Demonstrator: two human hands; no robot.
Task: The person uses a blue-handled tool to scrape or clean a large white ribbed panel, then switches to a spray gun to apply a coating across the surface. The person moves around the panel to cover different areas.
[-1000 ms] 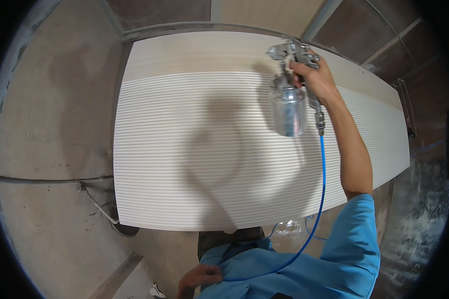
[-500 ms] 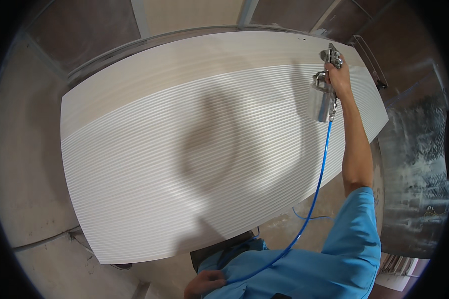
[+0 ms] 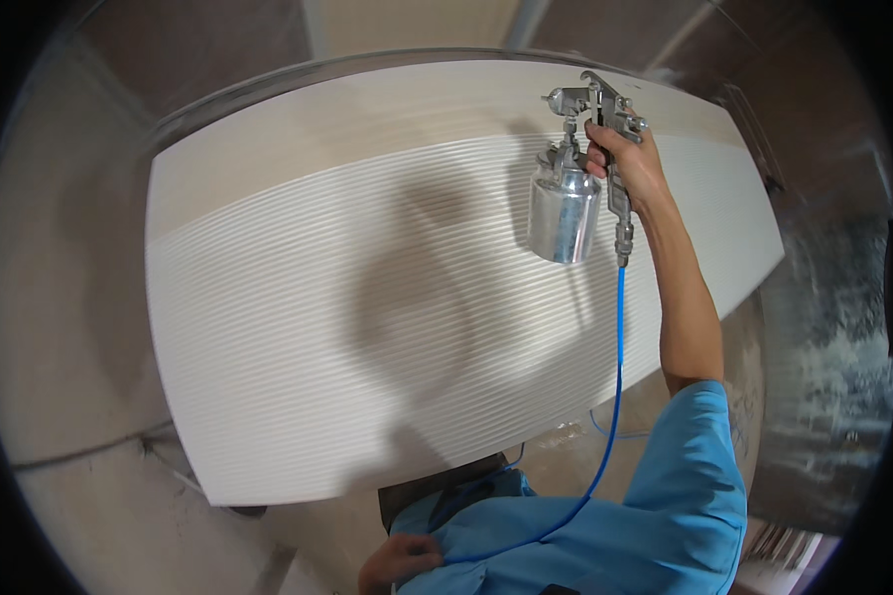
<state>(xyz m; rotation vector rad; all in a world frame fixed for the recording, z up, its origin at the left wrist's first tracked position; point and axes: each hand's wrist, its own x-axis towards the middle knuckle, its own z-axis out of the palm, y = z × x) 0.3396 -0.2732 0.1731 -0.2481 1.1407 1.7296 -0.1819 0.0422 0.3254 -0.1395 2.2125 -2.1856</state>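
Observation:
Out over the right part of a large white ribbed panel [image 3: 288, 347], my right hand [image 3: 633, 164] is wrapped round the handle of a metal spray gun [image 3: 563, 220]. The gun's silver cup hangs below its head, and its nozzle points left. From the handle's lower end a blue air hose [image 3: 619, 387] runs down and across the front of my blue shirt. Low at my waist, my left hand [image 3: 402, 560] is closed on the hose, its fingertips partly hidden. No spray can be made out.
A smooth beige-white band [image 3: 327, 164] lies along the panel's far side, and shadows fall on the ribs. Brown and beige wall panels [image 3: 412, 25] stand behind. A dark, paint-streaked surface [image 3: 829, 377] is at the right. Another stretch of hose [image 3: 615, 431] is by the floor.
My right hand has brought the spray gun leftward and closer to the head view, and the gun has turned so its nozzle points left. The left hand stays on the hose.

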